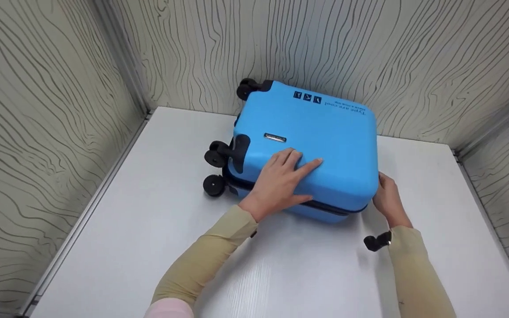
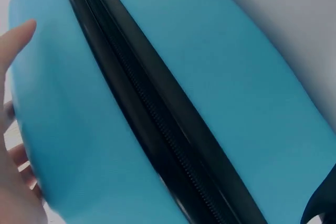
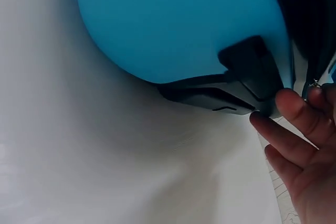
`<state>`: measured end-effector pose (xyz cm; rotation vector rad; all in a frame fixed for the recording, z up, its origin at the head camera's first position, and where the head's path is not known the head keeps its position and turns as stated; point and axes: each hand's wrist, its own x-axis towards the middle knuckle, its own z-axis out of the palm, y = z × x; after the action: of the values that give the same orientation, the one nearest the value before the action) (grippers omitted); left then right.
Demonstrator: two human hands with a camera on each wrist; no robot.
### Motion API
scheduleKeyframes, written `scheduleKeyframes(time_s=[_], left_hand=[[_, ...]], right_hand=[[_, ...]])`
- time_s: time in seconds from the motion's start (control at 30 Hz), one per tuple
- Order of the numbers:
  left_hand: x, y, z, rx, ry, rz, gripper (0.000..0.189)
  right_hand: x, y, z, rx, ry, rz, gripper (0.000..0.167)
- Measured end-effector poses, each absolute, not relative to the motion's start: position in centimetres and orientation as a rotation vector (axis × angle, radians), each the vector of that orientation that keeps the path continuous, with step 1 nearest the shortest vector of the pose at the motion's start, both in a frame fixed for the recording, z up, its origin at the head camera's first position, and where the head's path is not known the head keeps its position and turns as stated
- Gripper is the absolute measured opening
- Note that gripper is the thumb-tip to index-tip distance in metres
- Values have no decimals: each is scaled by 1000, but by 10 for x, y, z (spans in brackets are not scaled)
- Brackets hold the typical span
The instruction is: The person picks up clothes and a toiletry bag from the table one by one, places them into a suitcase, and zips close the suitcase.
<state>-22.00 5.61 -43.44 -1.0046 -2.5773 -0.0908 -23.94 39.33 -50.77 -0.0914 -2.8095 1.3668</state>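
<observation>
A light-blue hard-shell suitcase (image 1: 307, 132) lies on its side, with black wheels (image 1: 214, 154) on its left. My left hand (image 1: 281, 181) rests on the near upper edge of the shell, fingers spread; its thumb lies near the black zipper seam (image 2: 157, 108), which runs along the suitcase's side in the left wrist view. At the right end is my right hand (image 1: 388, 196), partly hidden by the suitcase in the head view. In the right wrist view its bent fingers pinch a small zipper pull (image 3: 314, 83) beside the black handle (image 3: 252, 69).
The suitcase lies on a white tabletop (image 1: 157, 212), near the back wall panel (image 1: 184, 57). Wood-grain panels also stand at the left (image 1: 38, 132) and right. A black wrist-camera mount (image 1: 377, 240) juts from the right sleeve.
</observation>
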Motion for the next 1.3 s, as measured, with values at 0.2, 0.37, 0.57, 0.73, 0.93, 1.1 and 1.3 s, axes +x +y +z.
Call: scheduleKeyframes(time_s=[0.2, 0.37, 0.57, 0.73, 0.93, 1.1, 1.3], left_hand=[[-238, 59, -428, -1007, -2592, -115, 88], [-249, 60, -429, -969, -2615, -42, 103], [-249, 62, -431, -958, -2565, -61, 103], [-249, 62, -432, -952, -2570, -86, 103], [-249, 62, -432, -952, -2586, -95, 104], [-249, 62, -432, -955, -2589, -104, 103], [-248, 62, -431, -943, -2590, -112, 103]], right_hand=[[-246, 391, -510, -126, -2827, 1299, 38], [-243, 391, -513, -84, -2833, 1259, 38], [-231, 393, -517, -43, -2834, 1189, 41], [-218, 392, -520, -17, -2812, 1196, 39], [-197, 389, -525, 32, -2791, 1245, 46], [-179, 385, -529, 56, -2755, 1218, 43], [-163, 377, -531, 52, -2706, 1229, 42]])
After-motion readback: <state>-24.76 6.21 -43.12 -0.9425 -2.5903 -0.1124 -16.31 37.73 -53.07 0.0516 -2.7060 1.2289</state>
